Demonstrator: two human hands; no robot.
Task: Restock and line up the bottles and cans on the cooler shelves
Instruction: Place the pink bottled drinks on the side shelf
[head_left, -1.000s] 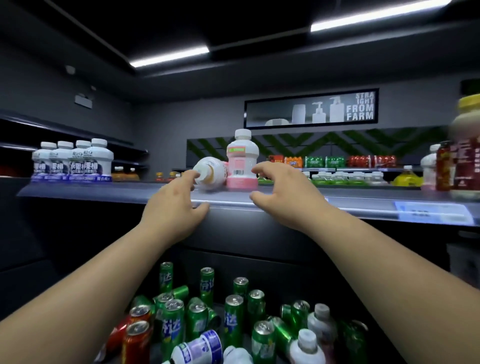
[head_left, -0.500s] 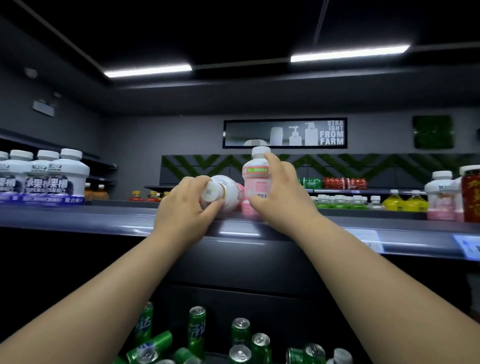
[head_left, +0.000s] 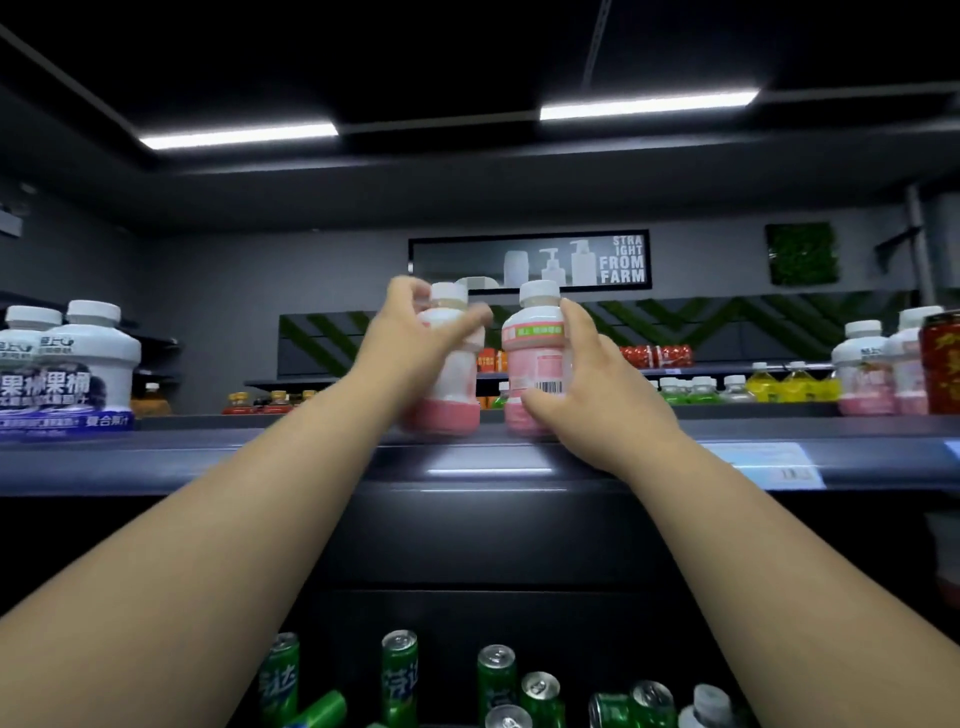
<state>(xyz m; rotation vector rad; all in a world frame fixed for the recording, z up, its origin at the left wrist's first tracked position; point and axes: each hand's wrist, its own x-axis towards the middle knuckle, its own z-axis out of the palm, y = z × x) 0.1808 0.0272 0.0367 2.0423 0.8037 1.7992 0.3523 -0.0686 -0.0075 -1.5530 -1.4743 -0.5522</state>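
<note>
As left hand (head_left: 400, 343) grips left pink bottle (head_left: 452, 402), right hand (head_left: 584, 387) grips right pink bottle (head_left: 535, 358) — white jugs (head_left: 78, 358) leftward, cans (head_left: 399, 670) below.

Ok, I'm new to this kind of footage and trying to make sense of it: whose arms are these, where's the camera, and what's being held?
There is no machine here. These are a person's bare arms, filmed by one wide-angle camera worn on their head. The left hand grips the left pink bottle, which is blurred. The right hand holds the right pink bottle. Both bottles are upright at the front of the dark shelf. White bottles stand further left on it, and green cans are clustered below.
</note>
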